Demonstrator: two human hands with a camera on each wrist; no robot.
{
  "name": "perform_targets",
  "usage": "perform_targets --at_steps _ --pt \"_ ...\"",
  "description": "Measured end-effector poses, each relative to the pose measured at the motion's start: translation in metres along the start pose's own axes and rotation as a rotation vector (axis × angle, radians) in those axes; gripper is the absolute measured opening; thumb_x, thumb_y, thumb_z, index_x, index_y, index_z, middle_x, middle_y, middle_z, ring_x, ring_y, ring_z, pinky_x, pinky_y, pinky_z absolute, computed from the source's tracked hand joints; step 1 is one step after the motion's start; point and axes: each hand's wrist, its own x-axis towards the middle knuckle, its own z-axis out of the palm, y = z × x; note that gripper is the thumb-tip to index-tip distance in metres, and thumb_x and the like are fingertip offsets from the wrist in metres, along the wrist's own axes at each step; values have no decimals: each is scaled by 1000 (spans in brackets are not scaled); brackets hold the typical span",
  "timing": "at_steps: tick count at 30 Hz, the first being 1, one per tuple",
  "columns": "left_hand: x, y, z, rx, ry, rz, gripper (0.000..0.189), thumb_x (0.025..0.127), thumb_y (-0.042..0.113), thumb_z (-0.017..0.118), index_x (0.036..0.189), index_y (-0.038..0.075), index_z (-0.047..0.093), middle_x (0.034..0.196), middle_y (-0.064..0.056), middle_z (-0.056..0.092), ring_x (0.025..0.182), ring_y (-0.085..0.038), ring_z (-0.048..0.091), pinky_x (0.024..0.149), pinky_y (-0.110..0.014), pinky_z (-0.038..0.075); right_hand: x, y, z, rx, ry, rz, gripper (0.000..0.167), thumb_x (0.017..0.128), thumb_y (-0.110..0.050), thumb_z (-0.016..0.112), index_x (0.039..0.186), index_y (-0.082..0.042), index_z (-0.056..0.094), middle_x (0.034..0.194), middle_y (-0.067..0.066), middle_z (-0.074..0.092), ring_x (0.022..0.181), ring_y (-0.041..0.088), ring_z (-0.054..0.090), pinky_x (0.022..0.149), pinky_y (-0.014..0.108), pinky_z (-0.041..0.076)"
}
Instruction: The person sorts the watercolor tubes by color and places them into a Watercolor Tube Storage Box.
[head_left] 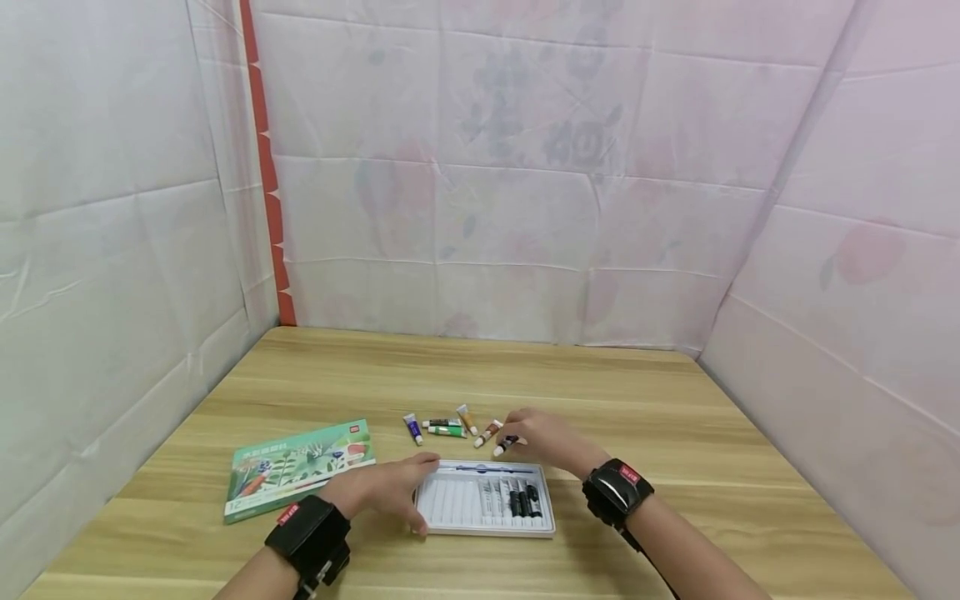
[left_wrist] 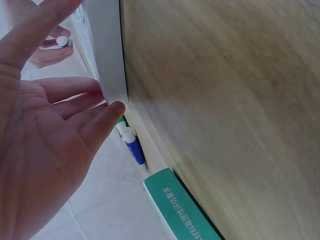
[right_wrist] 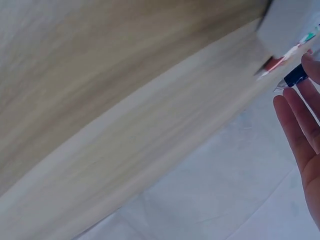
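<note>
A white plastic paint tray (head_left: 487, 532) lies on the table. My left hand (head_left: 386, 487) grips its left end, thumb at the near corner and fingers at the far one; in the left wrist view the fingers meet the tray's side. Several paint tubes (head_left: 514, 502) fill the right-hand slots, and a thin blue paintbrush (head_left: 483, 469) lies along the far edge. Just beyond the far right corner, my right hand (head_left: 551, 437) pinches a dark paint tube (head_left: 507, 443) with a white cap. That tube (right_wrist: 296, 75) also shows between thumb and fingers in the right wrist view.
Loose paint tubes lie behind the tray: a blue one (head_left: 412, 428), a green one (head_left: 447, 432), an ochre one (head_left: 467, 419), a brown one (head_left: 488, 432) and others. A green illustrated box (head_left: 300, 467) is to the left. Pale cloth (head_left: 510, 208) hangs around the wooden table (head_left: 712, 500).
</note>
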Motion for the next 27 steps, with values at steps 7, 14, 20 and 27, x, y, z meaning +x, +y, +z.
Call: perform_targets --at_steps 7,14,20,27 --pt "1 -3 1 9 5 28 91 69 27 80 139 -5 31 144 -14 26 130 -30 28 104 -40 28 7 -24 -7 53 32 -91 18 77 -8 73 94 -12 70 100 1 61 93 13 58 78 19 48" --pt "1 -3 1 14 6 19 91 69 28 80 139 -4 32 145 -14 26 130 -30 28 104 -40 28 10 -41 -9 66 50 -157 19 76 -6 73 94 -11 68 95 -3 59 88 7 56 78 12 44" --pt "1 -4 0 2 3 24 92 69 29 80 139 -4 31 145 -14 25 130 -29 29 104 -41 28 13 -58 -8 82 34 -188 18 77 -6 72 93 -12 68 92 -4 58 87 5 55 78 11 43" --pt "2 -6 0 -12 -3 28 91 70 28 80 139 -3 31 145 -14 26 129 -29 30 104 -41 29 14 -73 -4 85 -21 -201 17 79 -10 72 94 -13 69 95 -4 59 89 1 55 79 8 42"
